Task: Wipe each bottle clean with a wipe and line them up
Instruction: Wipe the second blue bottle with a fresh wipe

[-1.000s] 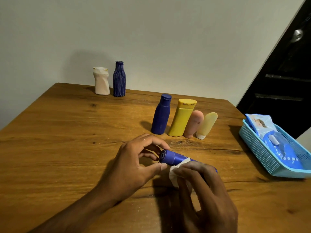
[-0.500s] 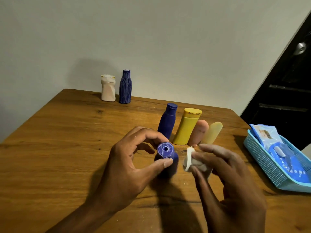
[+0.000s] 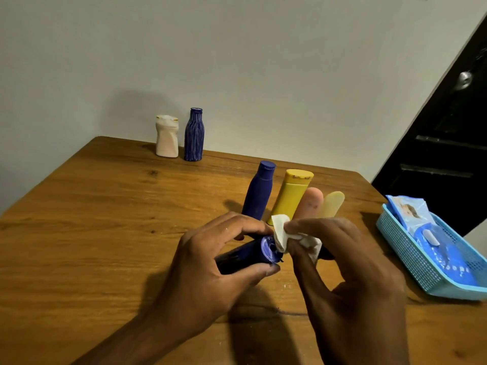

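blue plastic is what the work is on right now: a dark blue bottle (image 3: 245,255) lies tilted above the table (image 3: 92,233), just in front of the row of four, with its cap end turned toward the camera. the left hand (image 3: 210,264) is clamped round it, fingers over the top and thumb underneath by the cap. the right hand (image 3: 340,267) pinches a crumpled white wipe (image 3: 283,237) between thumb and fingers and presses it against the rim of the cap, so the two hands sit close together, meeting at that cap. behind them the row stands side by side: a blue bottle (image 3: 258,193), a yellow bottle (image 3: 290,196), a pink tube (image 3: 309,204) and a pale yellow tube (image 3: 330,206), touching or nearly so. my guess is these four are wiped and placed, though nothing on them proves it. well behind the row, at the far edge by the wall, stand a white bottle (image 3: 166,137) and a striped blue bottle (image 3: 194,134), close together and apart from the rest; they look to be still waiting. to the right of the row a blue basket (image 3: 411,256) holds packs of wipes. so roughly four seem done, one is in hand with its cap being cleaned, and two seem left, plus setting this one into the row.
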